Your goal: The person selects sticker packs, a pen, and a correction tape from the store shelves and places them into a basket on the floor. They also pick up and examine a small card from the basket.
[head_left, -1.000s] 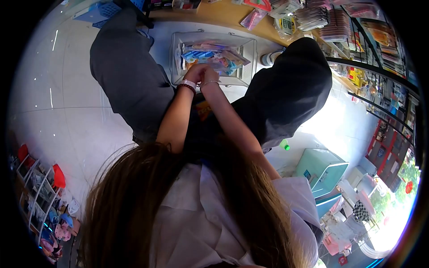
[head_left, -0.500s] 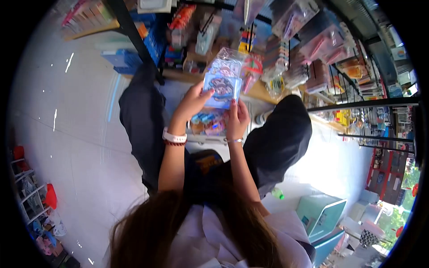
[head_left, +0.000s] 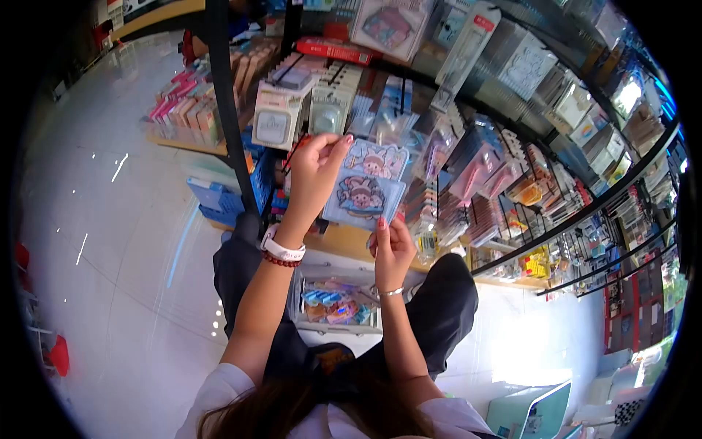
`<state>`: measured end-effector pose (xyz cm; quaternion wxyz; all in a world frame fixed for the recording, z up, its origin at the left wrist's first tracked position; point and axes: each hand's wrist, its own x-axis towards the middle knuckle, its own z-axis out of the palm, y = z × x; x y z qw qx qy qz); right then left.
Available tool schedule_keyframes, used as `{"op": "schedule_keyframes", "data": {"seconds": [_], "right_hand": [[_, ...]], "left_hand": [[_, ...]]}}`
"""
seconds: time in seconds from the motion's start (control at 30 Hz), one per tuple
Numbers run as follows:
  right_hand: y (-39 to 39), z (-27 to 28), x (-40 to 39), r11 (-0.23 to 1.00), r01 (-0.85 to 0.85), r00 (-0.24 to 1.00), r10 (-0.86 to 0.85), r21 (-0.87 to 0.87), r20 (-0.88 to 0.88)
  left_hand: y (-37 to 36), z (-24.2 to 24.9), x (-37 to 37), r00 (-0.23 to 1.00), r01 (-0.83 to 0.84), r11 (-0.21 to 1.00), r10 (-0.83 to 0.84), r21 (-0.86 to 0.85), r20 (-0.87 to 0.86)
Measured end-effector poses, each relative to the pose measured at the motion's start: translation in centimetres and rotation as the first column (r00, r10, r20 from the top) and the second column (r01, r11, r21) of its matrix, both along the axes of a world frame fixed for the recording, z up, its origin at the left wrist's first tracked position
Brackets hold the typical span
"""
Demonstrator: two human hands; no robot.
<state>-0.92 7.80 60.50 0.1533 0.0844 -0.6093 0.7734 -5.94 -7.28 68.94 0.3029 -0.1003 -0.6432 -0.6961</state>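
A flat light-blue packet (head_left: 360, 199) with cartoon figures is held up before the shelf. Its upper part, a pale cartoon piece (head_left: 376, 159), rises above the blue lower part. My left hand (head_left: 319, 167), with a white band and dark red beads at the wrist, pinches the packet's upper left edge. Lower down, the fingers of my right hand (head_left: 395, 250) close on the bottom right corner. Below my hands, between my knees, an open drawer (head_left: 338, 328) holds small colourful packaged goods.
Boxed items (head_left: 275, 121) and hanging packs (head_left: 479, 172) fill the display shelf in front. A black upright post (head_left: 228, 110) stands to the left, near a blue basket (head_left: 219, 203). A mint-green bin (head_left: 528, 411) sits at lower right.
Both hands have lifted toward the shelf; the right lies lower relative to the left. My left hand has shifted from the packet's left side to its upper edge. The view has tilted up.
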Motion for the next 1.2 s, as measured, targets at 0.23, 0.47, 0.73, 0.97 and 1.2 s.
{"op": "schedule_keyframes", "data": {"seconds": [0.23,0.47,0.73,0.97,1.2], "right_hand": [[-0.5,4.3,-2.3,0.997,-0.060,0.988,0.053,-0.045,-0.144],[-0.3,7.1,-3.3,0.998,-0.056,0.987,0.059,0.024,-0.150],[0.6,10.4,-5.1,0.989,-0.129,0.977,0.138,0.066,-0.164],[-0.5,18.9,-11.0,0.983,-0.183,0.928,0.183,0.033,-0.326],[-1.4,22.0,-12.5,0.982,-0.190,0.941,0.184,0.009,-0.283]], "left_hand": [[-1.6,6.0,-1.2,0.939,0.337,0.893,-0.342,0.297,-0.036],[-3.6,9.9,-2.1,0.880,0.455,0.882,-0.467,0.122,0.091],[-5.2,11.5,-5.2,0.729,0.637,0.697,-0.683,0.330,0.037],[-5.5,19.4,-12.0,0.903,0.407,0.888,-0.426,0.214,0.050],[-4.7,23.0,-13.2,0.988,0.145,0.986,-0.149,0.087,0.044]]}}
